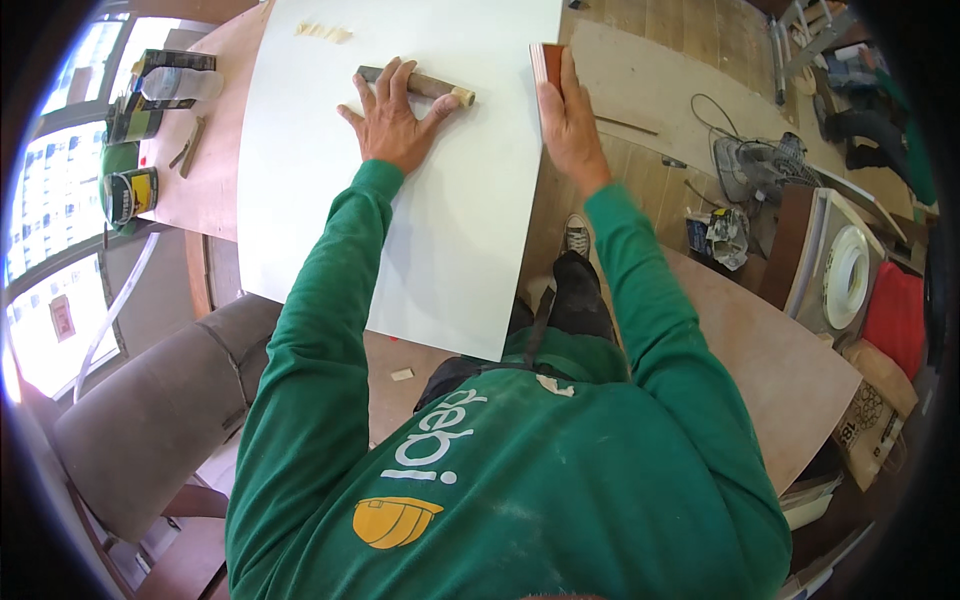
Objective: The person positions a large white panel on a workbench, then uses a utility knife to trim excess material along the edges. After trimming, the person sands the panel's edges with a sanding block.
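A large white panel lies flat in front of me. My left hand rests on it with fingers spread, partly over a grey-brown rod with a yellowish end by my thumb. The middle of the rod is hidden under my fingers. At the panel's right edge, my right hand is closed on a reddish-brown sanding block. The block's pale striped side sits against that edge. A beige strip lies on the panel's far left part.
Left, a pinkish board bears a clear bottle and cans. A rolled grey-brown mattress-like thing lies near left. Right are a board, a cabled power tool on the floor and a stepladder. Another person is far right.
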`<state>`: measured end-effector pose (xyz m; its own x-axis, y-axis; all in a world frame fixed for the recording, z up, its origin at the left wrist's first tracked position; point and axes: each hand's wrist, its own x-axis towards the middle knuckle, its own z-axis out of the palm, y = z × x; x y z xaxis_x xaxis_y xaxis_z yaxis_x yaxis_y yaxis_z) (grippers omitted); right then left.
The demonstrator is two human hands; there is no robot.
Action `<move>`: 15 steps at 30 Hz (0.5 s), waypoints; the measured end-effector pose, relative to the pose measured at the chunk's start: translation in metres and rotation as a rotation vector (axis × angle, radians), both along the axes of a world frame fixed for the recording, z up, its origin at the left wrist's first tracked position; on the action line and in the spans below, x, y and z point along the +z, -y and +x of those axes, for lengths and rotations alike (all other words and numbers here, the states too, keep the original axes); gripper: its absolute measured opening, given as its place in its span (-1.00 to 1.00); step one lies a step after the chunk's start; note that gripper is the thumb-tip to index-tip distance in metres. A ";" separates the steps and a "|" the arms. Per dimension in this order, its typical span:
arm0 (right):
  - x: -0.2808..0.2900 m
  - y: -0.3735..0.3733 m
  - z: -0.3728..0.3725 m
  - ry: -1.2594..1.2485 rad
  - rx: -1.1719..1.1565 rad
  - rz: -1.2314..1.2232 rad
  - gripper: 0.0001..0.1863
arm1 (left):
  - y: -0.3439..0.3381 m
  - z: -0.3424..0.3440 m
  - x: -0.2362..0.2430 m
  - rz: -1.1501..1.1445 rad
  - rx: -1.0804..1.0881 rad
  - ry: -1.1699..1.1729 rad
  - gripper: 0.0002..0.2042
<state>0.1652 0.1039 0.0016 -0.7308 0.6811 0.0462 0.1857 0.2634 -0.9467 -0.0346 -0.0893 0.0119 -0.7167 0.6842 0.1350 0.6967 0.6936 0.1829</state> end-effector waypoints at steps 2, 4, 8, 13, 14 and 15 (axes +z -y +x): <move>-0.020 0.041 0.031 -0.087 0.025 0.063 -0.18 | 0.005 0.001 -0.002 -0.003 0.021 -0.004 0.02; -0.014 0.091 0.076 -0.071 0.081 0.127 -0.18 | 0.011 0.003 -0.001 -0.021 0.040 0.012 0.02; -0.027 0.069 0.052 -0.123 0.063 0.169 -0.21 | 0.011 0.000 -0.005 0.022 0.022 0.011 0.04; 0.001 -0.049 -0.043 -0.243 0.010 0.149 -0.33 | -0.004 0.000 0.004 0.033 -0.012 0.046 0.05; -0.003 -0.054 -0.047 -0.319 -0.038 0.209 -0.35 | -0.006 0.002 0.005 0.030 -0.010 0.060 0.05; -0.001 -0.047 -0.031 0.008 0.129 0.033 -0.29 | -0.003 0.002 0.005 0.020 0.005 0.038 0.04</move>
